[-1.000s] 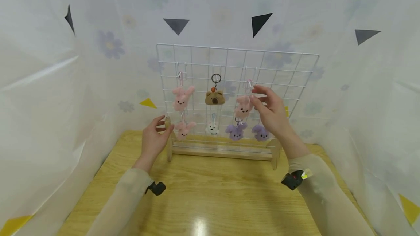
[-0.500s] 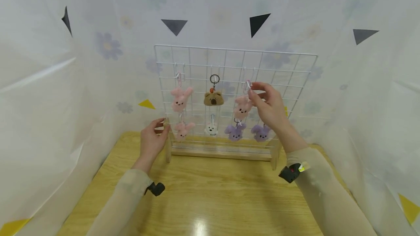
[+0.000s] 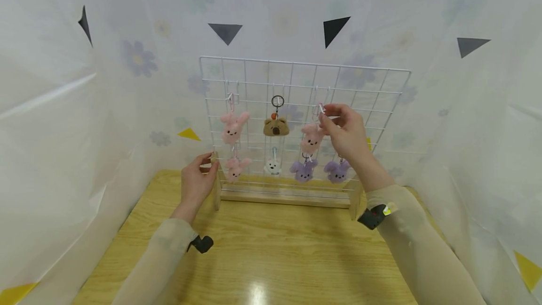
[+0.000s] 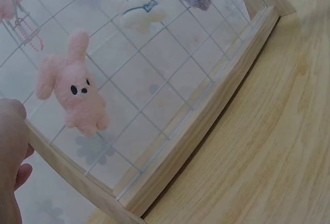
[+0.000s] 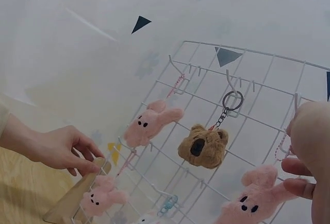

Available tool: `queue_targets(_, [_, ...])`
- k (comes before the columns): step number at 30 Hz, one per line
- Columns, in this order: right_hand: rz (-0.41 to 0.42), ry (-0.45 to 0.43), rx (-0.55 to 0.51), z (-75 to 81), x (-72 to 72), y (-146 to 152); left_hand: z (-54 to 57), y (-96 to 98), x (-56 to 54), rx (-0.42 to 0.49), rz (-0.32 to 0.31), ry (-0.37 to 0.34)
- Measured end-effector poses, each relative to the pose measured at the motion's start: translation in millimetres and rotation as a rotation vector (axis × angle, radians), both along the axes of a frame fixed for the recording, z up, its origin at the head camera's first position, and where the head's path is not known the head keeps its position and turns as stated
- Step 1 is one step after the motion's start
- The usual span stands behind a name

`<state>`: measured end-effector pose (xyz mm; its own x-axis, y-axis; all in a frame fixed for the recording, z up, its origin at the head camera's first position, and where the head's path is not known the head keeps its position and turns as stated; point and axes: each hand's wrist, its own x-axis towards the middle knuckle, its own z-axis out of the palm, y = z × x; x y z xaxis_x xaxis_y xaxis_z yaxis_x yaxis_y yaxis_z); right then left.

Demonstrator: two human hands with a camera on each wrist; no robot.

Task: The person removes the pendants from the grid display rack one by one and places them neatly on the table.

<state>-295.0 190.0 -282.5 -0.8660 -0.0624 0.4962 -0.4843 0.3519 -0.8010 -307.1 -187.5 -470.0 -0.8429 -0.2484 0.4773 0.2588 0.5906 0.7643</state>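
Observation:
A white wire grid rack (image 3: 305, 66) stands upright in a wooden base, plush keychains hanging from its hooks. My left hand (image 3: 200, 178) grips the top of the rack's left wooden post (image 3: 218, 187), thumb on the near side. At the upper right hook, my right hand (image 3: 347, 131) pinches the bead chain of a pink bunny keychain (image 3: 312, 139) between thumb and fingers. In the right wrist view this pink bunny (image 5: 253, 195) hangs just under the fingers. The thumb and palm hide part of the hook and chain there.
Another pink bunny (image 3: 231, 130) and a brown bear keychain (image 3: 276, 127) share the upper row. Below hang a pink bunny (image 3: 235, 170), a white plush (image 3: 273, 167) and two purple ones, including a purple bunny (image 3: 304, 171). The wooden table (image 3: 271, 248) lies in front; plastic sheeting surrounds it.
My right hand has risen slightly and shifted left, from beside the pink bunny's head to its chain at the hook. The left hand stays on the post.

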Motion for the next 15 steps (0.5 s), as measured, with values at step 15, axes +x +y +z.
queue_targets(15, [-0.087,-0.100,-0.121,3.3,-5.8,-5.3,0.2,3.9,0.8,0.020,0.028,0.036])
